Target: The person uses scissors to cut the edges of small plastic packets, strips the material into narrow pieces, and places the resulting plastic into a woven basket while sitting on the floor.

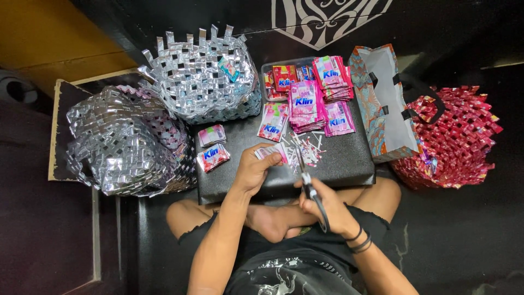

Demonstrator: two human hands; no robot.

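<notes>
2 woven baskets (131, 143) left of the board (349, 161), sachet stacks (316, 104) at its far edge, paper bag (382, 104) right, third woven basket (456, 136) beyond it, trimmings (308, 148) mid-board

Three woven foil baskets sit around the black cushion (349, 158) (two silver (204, 76) (123, 145), one red (456, 136)), with one patterned paper bag (376, 104), one pair of scissors (311, 188), and two small folded sachet stacks (212, 135) (213, 157).
</notes>
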